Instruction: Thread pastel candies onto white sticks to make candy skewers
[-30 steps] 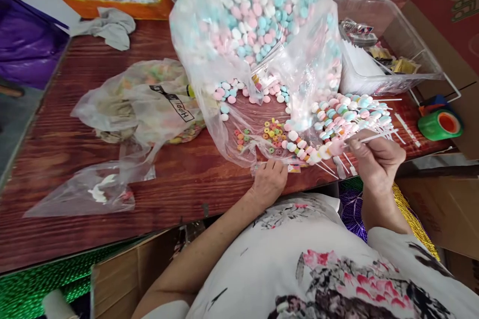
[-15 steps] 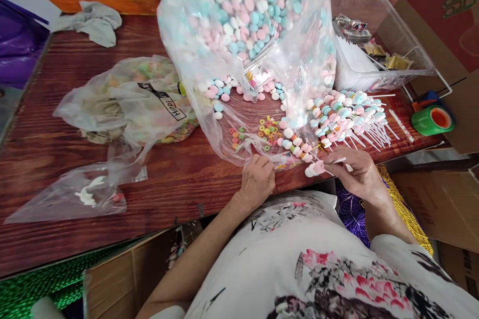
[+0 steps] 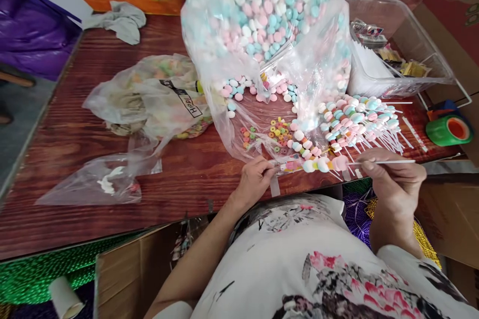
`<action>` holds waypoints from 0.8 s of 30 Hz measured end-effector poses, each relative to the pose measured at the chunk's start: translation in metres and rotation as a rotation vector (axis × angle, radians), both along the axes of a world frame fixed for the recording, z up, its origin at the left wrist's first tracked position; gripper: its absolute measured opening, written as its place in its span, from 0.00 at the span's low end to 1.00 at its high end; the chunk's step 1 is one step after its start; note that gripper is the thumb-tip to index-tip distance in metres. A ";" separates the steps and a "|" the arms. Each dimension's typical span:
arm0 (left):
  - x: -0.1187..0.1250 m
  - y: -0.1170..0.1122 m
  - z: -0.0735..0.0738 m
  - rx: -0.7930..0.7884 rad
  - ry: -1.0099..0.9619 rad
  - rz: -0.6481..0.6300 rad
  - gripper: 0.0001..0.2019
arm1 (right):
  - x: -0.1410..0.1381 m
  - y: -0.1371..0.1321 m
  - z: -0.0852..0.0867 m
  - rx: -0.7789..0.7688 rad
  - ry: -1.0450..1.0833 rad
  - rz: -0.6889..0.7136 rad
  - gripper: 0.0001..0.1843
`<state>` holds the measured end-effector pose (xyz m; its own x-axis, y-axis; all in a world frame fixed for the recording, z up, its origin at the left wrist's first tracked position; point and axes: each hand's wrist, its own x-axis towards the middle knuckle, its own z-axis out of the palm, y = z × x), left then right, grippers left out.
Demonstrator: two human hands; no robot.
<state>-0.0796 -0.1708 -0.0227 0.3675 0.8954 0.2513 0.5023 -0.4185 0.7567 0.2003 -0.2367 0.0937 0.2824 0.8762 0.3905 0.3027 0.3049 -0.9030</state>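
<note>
In my right hand (image 3: 396,174) is a thin white stick (image 3: 392,162), pinched between thumb and fingers and lying nearly level. Pink, white and blue candy-like pieces (image 3: 324,164) are threaded along its left part. My left hand (image 3: 254,178) is closed at the table's front edge on a small clear bag with coloured print (image 3: 291,164). The stick's left end points at this bag; whether it is inside, I cannot tell. Just behind lies another threaded stick (image 3: 307,146), and to the right a pile of finished-looking threaded sticks (image 3: 355,118).
A large clear bag of pastel pieces (image 3: 269,20) stands at the back. Small coloured rings (image 3: 279,132) lie in front of it. A knotted bag (image 3: 149,94) is at left, a clear plastic tub (image 3: 407,20) and green tape roll (image 3: 449,130) at right.
My right hand has moved right and turned the threaded stick level, pointing left. The printed bag now shows at my left hand's fingertips. The whole view has shifted slightly.
</note>
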 end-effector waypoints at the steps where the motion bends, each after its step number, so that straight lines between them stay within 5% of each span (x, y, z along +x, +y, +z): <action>1: -0.001 0.002 0.000 -0.058 -0.053 0.036 0.10 | -0.004 0.002 -0.002 0.045 0.052 -0.069 0.05; 4: -0.003 0.006 -0.001 -0.244 -0.158 0.129 0.09 | -0.017 0.009 -0.016 0.141 0.138 -0.170 0.01; 8: -0.004 0.007 0.001 -0.466 -0.278 0.170 0.12 | -0.031 0.015 -0.035 0.180 0.200 -0.139 0.01; 16: 0.001 0.004 0.005 -0.314 -0.265 0.174 0.15 | -0.035 0.015 -0.042 0.165 0.087 -0.217 0.03; 24: 0.005 0.008 -0.001 -0.551 -0.413 0.227 0.21 | -0.039 0.005 -0.057 0.315 0.193 -0.229 0.04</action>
<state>-0.0743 -0.1629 -0.0240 0.1302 0.9749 -0.1807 0.1596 0.1592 0.9743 0.1616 -0.2321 0.0370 0.5501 0.6288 0.5495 0.2291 0.5192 -0.8234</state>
